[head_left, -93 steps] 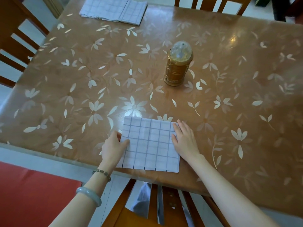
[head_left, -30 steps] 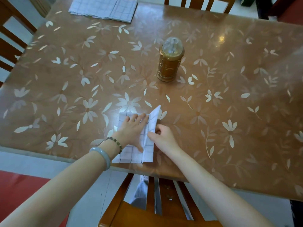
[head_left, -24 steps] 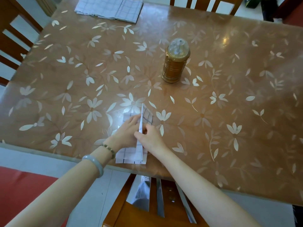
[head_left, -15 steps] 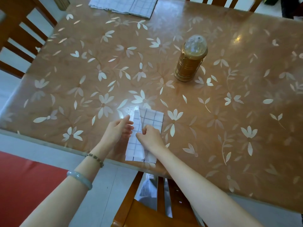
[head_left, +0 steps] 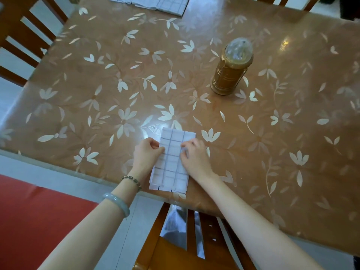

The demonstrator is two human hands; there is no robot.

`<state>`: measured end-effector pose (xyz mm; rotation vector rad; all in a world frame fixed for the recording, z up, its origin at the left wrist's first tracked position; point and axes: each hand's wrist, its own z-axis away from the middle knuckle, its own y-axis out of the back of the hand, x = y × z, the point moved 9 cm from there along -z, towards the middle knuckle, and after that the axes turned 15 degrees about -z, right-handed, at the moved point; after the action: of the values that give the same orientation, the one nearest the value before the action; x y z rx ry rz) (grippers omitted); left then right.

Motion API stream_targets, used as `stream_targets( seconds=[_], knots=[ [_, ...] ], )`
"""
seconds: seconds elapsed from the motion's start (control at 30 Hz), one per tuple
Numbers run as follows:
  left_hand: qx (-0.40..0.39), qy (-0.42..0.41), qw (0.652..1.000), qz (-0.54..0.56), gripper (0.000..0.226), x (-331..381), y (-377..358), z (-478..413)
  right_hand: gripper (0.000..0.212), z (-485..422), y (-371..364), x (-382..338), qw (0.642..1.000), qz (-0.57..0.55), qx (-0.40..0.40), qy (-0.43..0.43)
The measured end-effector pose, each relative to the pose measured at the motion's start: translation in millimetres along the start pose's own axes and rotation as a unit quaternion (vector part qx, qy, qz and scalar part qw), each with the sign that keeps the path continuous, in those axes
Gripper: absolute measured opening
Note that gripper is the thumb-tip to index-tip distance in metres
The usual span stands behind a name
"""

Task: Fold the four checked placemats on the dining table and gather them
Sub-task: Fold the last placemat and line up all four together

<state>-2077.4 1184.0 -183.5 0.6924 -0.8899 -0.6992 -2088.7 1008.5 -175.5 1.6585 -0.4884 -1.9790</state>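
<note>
A white placemat with a blue check (head_left: 171, 162) lies folded into a narrow strip at the near edge of the dining table (head_left: 97, 94). My left hand (head_left: 147, 152) pinches its left edge with curled fingers. On its right edge my right hand (head_left: 192, 154) presses down, fingers bent. At the far edge of the table lies another checked placemat (head_left: 155, 2), folded and partly cut off by the top of the view.
A gold lantern with a clear dome (head_left: 231, 69) stands upright past the middle of the table. Wooden chairs stand at the near edge (head_left: 194, 240) and the far left (head_left: 23, 41). A red cushion (head_left: 39, 221) lies at the lower left.
The square placemat was folded in half from right to left into a narrow strip. Both hands now sit on its two long edges.
</note>
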Motion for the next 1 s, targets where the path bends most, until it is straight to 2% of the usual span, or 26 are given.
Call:
stream_targets(
  seconds=[0.1, 0.17, 0.2, 0.23, 0.3, 0.33, 0.4, 0.5, 0.57, 0.63, 0.8, 1.0],
  knots=[
    [0.006, -0.011, 1.000, -0.022, 0.017, -2, -1, 0, 0.022, -2, 23, 7, 0.990, 0.093, 0.069, 0.077],
    [0.020, -0.035, 0.998, -0.052, 0.019, 1, -1, 1, 0.024, -4, 26, 14, 0.985, 0.126, 0.064, 0.098],
    [0.049, -0.075, 0.993, -0.083, 0.021, 7, 2, 1, 0.024, -4, 26, 16, 0.983, 0.133, 0.059, 0.111],
    [0.091, -0.146, 0.976, -0.133, 0.026, 19, 4, 3, 0.024, -4, 27, 16, 0.981, 0.138, 0.059, 0.123],
    [0.139, -0.315, 0.903, -0.256, 0.040, 44, -9, 12, 0.023, -3, 28, 19, 0.978, 0.146, 0.071, 0.132],
    [0.133, -0.378, 0.867, -0.297, 0.050, 50, -21, 16, 0.022, -3, 29, 23, 0.979, 0.142, 0.082, 0.125],
    [0.087, -0.429, 0.835, -0.334, 0.061, 53, -36, 19, 0.025, -3, 33, 29, 0.985, 0.112, 0.102, 0.088],
    [0.039, -0.449, 0.832, -0.324, 0.053, 53, -40, 19, 0.019, -6, 39, 36, 0.988, 0.079, 0.131, 0.035],
    [0.033, -0.466, 0.825, -0.319, 0.041, 56, -39, 20, 0.011, -10, 42, 37, 0.986, 0.080, 0.145, 0.017],
    [0.023, -0.474, 0.816, -0.330, 0.041, 54, -39, 17, 0.007, -14, 43, 38, 0.985, 0.079, 0.154, 0.015],
    [-0.045, -0.466, 0.790, -0.395, 0.083, 47, -45, 10, 0.008, -16, 43, 37, 0.985, 0.105, 0.135, 0.036],
    [-0.086, -0.439, 0.765, -0.462, 0.113, 36, -56, 5, 0.047, 24, 26, 46, 0.987, 0.150, 0.048, 0.037]
  ],
)
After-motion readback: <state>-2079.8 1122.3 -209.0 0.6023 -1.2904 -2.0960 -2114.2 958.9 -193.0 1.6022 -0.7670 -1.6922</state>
